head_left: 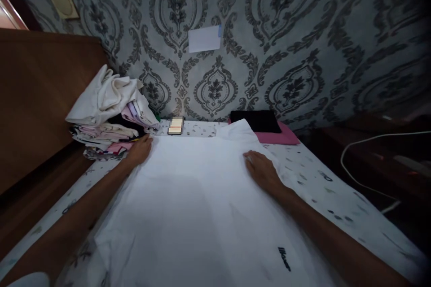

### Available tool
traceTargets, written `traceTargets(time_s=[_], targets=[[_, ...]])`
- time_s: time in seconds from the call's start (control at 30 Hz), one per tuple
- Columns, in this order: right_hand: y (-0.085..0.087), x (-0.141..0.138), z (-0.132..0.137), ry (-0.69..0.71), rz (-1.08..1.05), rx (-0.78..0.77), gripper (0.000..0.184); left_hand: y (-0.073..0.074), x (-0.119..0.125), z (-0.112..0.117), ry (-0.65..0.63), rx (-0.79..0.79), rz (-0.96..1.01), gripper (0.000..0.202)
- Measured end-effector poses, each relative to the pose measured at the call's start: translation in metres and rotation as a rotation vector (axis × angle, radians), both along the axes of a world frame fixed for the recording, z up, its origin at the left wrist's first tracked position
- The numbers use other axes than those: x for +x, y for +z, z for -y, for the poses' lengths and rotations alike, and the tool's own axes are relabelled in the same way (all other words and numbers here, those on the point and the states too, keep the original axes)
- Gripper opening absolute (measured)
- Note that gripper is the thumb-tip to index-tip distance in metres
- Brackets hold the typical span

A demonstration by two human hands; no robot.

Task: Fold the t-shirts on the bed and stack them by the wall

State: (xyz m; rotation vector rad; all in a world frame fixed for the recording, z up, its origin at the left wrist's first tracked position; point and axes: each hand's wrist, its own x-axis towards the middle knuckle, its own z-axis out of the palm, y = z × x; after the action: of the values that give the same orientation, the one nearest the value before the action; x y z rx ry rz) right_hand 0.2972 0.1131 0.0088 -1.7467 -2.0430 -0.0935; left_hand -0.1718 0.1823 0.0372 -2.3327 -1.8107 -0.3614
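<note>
A white garment [198,197] with small dark lettering near its lower right is spread over the bed in front of me. At its upper left edge is my left hand [140,150], closed on the cloth beside a stack of folded clothes. My right hand [263,169] rests on the upper right part, its fingers bent and gathered on the fabric. Near that hand a flap of the garment is raised toward the wall. The undersides of both hands are hidden.
Folded clothes [107,98] are piled at the left against a wooden panel [40,94]. A phone-like object [175,125] with a blurred screen lies by the wall. Black folded cloth [256,121] sits on a pink one [286,134]. A white cable [346,152] hangs at right.
</note>
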Motion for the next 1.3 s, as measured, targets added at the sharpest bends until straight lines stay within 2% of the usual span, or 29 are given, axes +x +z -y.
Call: traceTargets(time_s=[0.1,0.2,0.27,0.33,0.43,0.53,0.67,0.77,0.87,0.97,1.03,1.1,1.17,1.23,1.3], targets=[[0.004,-0.006,0.004,0.003,0.063,-0.005,0.035,0.002,0.01,0.009,0.015,0.033,-0.026,0.038],[0.004,-0.008,0.005,0.005,0.094,0.012,0.038,-0.007,0.032,0.015,-0.108,0.008,-0.034,0.041],[0.001,-0.007,0.004,0.014,0.097,0.037,0.039,-0.013,0.04,0.011,-0.187,-0.048,-0.034,0.045],[-0.003,-0.004,0.002,0.03,0.095,0.056,0.039,-0.016,0.036,0.001,-0.172,-0.078,-0.038,0.049],[-0.006,-0.002,-0.001,0.035,0.092,0.05,0.039,-0.01,0.017,-0.015,-0.104,-0.097,-0.043,0.05],[0.001,-0.008,0.002,0.005,0.103,-0.014,0.041,0.001,0.005,-0.019,-0.088,-0.131,-0.049,0.049],[0.01,-0.026,0.026,-0.076,0.116,-0.106,0.04,0.008,0.022,0.0,-0.063,-0.171,-0.047,0.048],[0.012,-0.039,0.065,-0.039,0.13,-0.135,0.04,0.005,0.048,0.042,-0.151,-0.205,-0.049,0.054],[0.012,-0.045,0.123,0.012,0.115,-0.141,0.044,0.0,0.064,0.107,-0.404,-0.27,-0.072,0.056],[0.012,-0.038,0.189,0.017,0.095,-0.126,0.046,-0.002,0.061,0.17,-0.628,-0.238,-0.102,0.052],[0.012,-0.027,0.233,0.018,0.094,-0.112,0.046,0.002,0.049,0.2,-0.734,-0.214,-0.122,0.048],[0.01,-0.017,0.274,-0.004,0.09,-0.1,0.046,0.009,0.033,0.219,-0.824,-0.214,-0.139,0.044],[0.007,-0.008,0.311,-0.091,0.06,-0.079,0.046,0.019,0.015,0.229,-0.882,-0.233,-0.142,0.043],[0.003,-0.006,0.342,-0.255,-0.015,-0.038,0.049,0.027,-0.003,0.234,-0.898,-0.3,-0.152,0.043],[-0.001,-0.01,0.364,-0.444,-0.122,0.02,0.055,0.028,-0.024,0.24,-0.886,-0.416,-0.167,0.043]])
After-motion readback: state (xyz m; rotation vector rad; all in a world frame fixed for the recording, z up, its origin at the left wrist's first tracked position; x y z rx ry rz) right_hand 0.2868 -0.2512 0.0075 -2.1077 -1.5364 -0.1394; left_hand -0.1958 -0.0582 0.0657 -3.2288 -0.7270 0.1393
